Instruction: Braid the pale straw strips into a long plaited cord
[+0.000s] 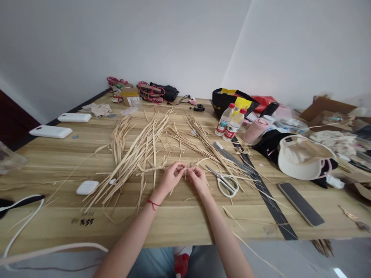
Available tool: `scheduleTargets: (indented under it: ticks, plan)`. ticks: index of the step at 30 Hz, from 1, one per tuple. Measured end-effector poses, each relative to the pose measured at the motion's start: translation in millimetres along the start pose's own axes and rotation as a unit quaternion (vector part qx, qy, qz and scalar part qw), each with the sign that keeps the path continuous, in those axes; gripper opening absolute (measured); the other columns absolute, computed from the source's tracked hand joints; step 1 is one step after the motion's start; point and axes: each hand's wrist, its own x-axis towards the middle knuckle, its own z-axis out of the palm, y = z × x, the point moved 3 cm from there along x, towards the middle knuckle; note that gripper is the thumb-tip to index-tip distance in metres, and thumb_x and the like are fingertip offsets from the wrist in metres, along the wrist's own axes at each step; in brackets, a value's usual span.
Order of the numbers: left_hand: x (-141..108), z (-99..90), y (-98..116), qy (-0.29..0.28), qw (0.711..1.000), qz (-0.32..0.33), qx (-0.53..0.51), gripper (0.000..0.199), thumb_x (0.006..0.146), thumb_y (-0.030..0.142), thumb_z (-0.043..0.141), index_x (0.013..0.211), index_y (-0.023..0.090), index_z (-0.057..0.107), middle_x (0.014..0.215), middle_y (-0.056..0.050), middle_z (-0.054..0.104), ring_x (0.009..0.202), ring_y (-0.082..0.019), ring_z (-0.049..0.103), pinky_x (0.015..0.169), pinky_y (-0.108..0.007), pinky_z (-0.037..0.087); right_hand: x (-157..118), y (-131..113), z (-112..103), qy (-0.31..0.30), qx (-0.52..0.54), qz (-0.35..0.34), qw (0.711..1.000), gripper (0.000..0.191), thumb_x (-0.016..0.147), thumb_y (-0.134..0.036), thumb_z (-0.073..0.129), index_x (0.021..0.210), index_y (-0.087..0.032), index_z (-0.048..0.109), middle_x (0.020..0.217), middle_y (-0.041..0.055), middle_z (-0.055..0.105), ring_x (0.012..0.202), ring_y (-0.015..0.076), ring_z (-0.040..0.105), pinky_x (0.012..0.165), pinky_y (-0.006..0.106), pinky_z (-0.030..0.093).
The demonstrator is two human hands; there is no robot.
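Observation:
My left hand (pixel 174 175) and my right hand (pixel 197 178) are close together near the middle of the table, fingertips pinched. Between them is a small, thin, pale piece, too small to make out clearly. A braided straw strip (pixel 153 168) runs leftward from beside my left hand. Long loose straw strands (pixel 139 144) lie spread behind and left of my hands, and another bundle of strands (pixel 211 150) extends to the right. Scissors with white handles (pixel 228 186) rest just right of my right hand, their blades pointing up and left.
Two bottles (pixel 232 125), a pink cup (pixel 255 130) and a black bag (pixel 218 101) stand at the back right. A white cap (pixel 303 156) and a phone (pixel 300 204) lie right. A white case (pixel 87 187) sits left. The wooden table's (pixel 174 227) front edge is near my forearms.

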Motion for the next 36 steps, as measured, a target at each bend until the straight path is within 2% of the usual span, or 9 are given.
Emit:
scheduleTargets:
  ticks: [5,10,14,17,21,27,36]
  plan:
    - [0,0.7,-5,0.005,1.000,-0.012,-0.025,0.015,0.087,0.024,0.050,0.099,0.019,0.058,0.096,-0.005,0.065,0.083,-0.015,0.064,0.075,-0.030,0.054,-1,-4,1,0.003,-0.029,-0.021,0.999,0.030,0.072,-0.047,0.065,0.069,-0.018,0.060,0.052,-0.0045,0.047,0.046,0.0080,0.036,0.043,0.020,0.028]
    - [1,0.5,-6,0.009,0.999,-0.015,-0.030,0.014,0.089,0.024,0.047,0.093,0.019,0.058,0.083,-0.002,0.063,0.070,-0.013,0.061,0.067,-0.026,0.052,-2,-6,2,0.000,-0.038,-0.023,0.999,0.030,0.073,-0.047,0.063,0.067,-0.018,0.059,0.049,-0.0055,0.044,0.046,0.0082,0.035,0.044,0.021,0.027]
    - [2,0.4,-8,0.021,0.999,-0.019,-0.031,0.012,0.089,0.025,0.048,0.091,0.019,0.057,0.079,-0.001,0.062,0.069,-0.013,0.060,0.066,-0.026,0.051,-3,-8,3,0.003,-0.039,-0.030,0.999,0.030,0.073,-0.047,0.063,0.068,-0.018,0.060,0.053,-0.0040,0.049,0.048,0.0092,0.038,0.047,0.022,0.029]
    - [2,1.5,-10,0.036,0.999,-0.021,-0.029,0.011,0.088,0.026,0.049,0.090,0.019,0.057,0.080,-0.002,0.062,0.069,-0.012,0.061,0.066,-0.026,0.052,-4,-11,3,0.030,-0.069,-0.068,0.995,0.027,0.075,-0.045,0.062,0.075,-0.019,0.063,0.062,-0.0012,0.058,0.054,0.0117,0.046,0.052,0.023,0.034]
    - [2,4.5,-17,0.056,0.996,-0.027,-0.059,0.011,0.088,0.028,0.049,0.092,0.018,0.055,0.084,-0.003,0.062,0.072,-0.013,0.062,0.068,-0.027,0.053,-10,-16,3,0.056,-0.163,-0.141,0.975,0.018,0.079,-0.037,0.061,0.078,-0.021,0.067,0.069,0.0010,0.063,0.058,0.0139,0.048,0.057,0.025,0.036]
    - [3,7.9,-24,0.055,0.995,-0.030,-0.071,0.012,0.088,0.029,0.050,0.092,0.018,0.055,0.086,-0.003,0.062,0.075,-0.014,0.063,0.069,-0.028,0.054,-13,-15,3,0.029,-0.188,-0.163,0.968,0.014,0.079,-0.029,0.060,0.087,-0.026,0.071,0.081,0.0044,0.067,0.071,0.0195,0.056,0.070,0.030,0.041]
    - [5,7.4,-29,0.084,0.993,-0.031,-0.072,0.011,0.087,0.028,0.052,0.090,0.018,0.056,0.091,-0.005,0.064,0.085,-0.016,0.064,0.078,-0.032,0.053,-14,-17,7,-0.035,-0.216,-0.169,0.961,0.021,0.084,-0.029,0.054,0.097,-0.027,0.071,0.086,0.0059,0.068,0.075,0.0209,0.058,0.074,0.033,0.042]
